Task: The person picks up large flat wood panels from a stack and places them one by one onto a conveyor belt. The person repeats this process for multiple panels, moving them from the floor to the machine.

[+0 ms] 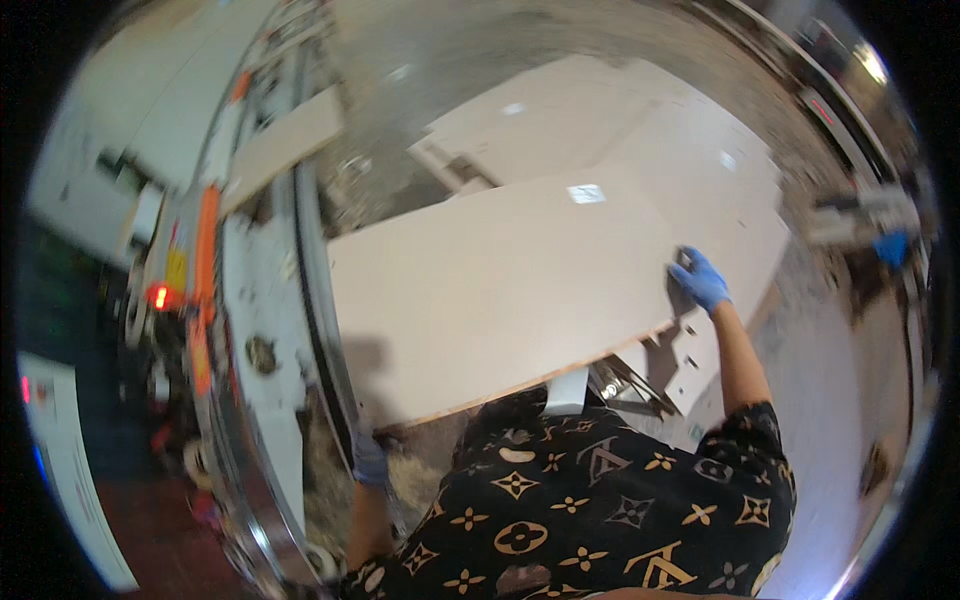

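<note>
A large pale board (500, 290) with a small white label lies across in front of me, its bare brownish edge towards my body. At its right end is my right hand (702, 280) in a blue glove, fingers bent around the edge. My left hand (370, 462), gloved too, is down at the board's near left corner beside the machine's rail. Blur and shade hide how its fingers lie there. Under and beyond this board are more pale boards (600, 110), some with labels; near my right forearm one shows several dark holes or slots.
Along my left runs a long machine (230, 330) with an orange strip (208, 245), a dark rail and a lit red display (160, 296). A narrow pale strip of board (285, 145) rests across it. A blue object (890, 248) is at the far right. Dust and scraps litter the floor.
</note>
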`<state>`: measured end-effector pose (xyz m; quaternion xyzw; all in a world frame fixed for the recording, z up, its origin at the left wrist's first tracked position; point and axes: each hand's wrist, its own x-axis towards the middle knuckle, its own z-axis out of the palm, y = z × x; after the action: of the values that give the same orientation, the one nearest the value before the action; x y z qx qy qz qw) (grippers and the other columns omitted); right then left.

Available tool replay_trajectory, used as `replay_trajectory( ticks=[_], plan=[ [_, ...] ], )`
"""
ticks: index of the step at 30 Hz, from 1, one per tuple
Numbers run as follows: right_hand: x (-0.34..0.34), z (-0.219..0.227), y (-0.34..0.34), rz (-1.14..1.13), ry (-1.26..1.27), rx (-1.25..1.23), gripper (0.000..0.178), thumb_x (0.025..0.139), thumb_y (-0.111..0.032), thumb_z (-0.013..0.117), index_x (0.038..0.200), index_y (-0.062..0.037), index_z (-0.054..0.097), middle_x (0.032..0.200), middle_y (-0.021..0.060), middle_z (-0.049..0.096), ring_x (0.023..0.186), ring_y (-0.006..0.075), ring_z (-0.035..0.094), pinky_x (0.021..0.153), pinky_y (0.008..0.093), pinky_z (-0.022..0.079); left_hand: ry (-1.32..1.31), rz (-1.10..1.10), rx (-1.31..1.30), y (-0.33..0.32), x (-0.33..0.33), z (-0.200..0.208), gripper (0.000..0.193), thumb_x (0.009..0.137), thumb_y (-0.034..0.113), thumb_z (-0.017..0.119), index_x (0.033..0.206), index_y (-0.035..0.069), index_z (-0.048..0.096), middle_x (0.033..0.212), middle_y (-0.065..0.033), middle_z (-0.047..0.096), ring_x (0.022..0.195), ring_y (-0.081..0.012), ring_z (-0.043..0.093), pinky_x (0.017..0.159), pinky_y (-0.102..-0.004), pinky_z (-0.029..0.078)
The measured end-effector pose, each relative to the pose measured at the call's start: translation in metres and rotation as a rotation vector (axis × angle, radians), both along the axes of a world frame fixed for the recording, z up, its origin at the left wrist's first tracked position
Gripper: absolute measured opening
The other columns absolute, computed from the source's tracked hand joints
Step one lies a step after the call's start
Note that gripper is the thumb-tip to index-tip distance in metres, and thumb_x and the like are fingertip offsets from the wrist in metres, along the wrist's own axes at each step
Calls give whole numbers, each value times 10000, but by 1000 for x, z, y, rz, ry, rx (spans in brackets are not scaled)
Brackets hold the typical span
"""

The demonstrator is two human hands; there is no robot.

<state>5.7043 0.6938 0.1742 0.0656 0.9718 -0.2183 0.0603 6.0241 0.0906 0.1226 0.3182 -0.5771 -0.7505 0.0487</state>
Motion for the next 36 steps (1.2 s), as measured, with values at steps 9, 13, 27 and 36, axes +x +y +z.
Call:
replay_trajectory(
  ticks=[9,13,27,36],
  plan=[
    [9,-28,-58,95,-437,-616,304,922,-297,614,960,4,631,811,9,631,706,104,565,620,245,464,254,314,43,-55,125,-9,404,944,444,485,1028,64,595,832,-56,623,594,-167,594,475,-287,462],
    [30,-43,-122,70,-252,-1055,240,936,-235,604,722,-143,548,627,-61,465,558,41,406,480,229,325,203,424,117,-65,167,-23,442,969,400,472,1228,49,534,1119,-89,587,982,-207,588,818,-374,528],
    [151,-119,-413,-87,-526,-1337,205,866,-170,694,949,-31,568,891,76,638,747,178,576,681,326,490,72,1183,162,-192,165,-108,644,821,437,689,1317,82,483,1239,-101,558,1075,-278,561,867,-426,523],
    [176,-113,-499,-58,-730,-1222,284,944,-194,581,1196,-68,542,1161,68,618,1007,215,582,873,336,453,260,1126,275,-231,111,-109,677,885,511,571,1395,95,411,1356,-129,490,1188,-300,507,961,-454,467]
  ],
)
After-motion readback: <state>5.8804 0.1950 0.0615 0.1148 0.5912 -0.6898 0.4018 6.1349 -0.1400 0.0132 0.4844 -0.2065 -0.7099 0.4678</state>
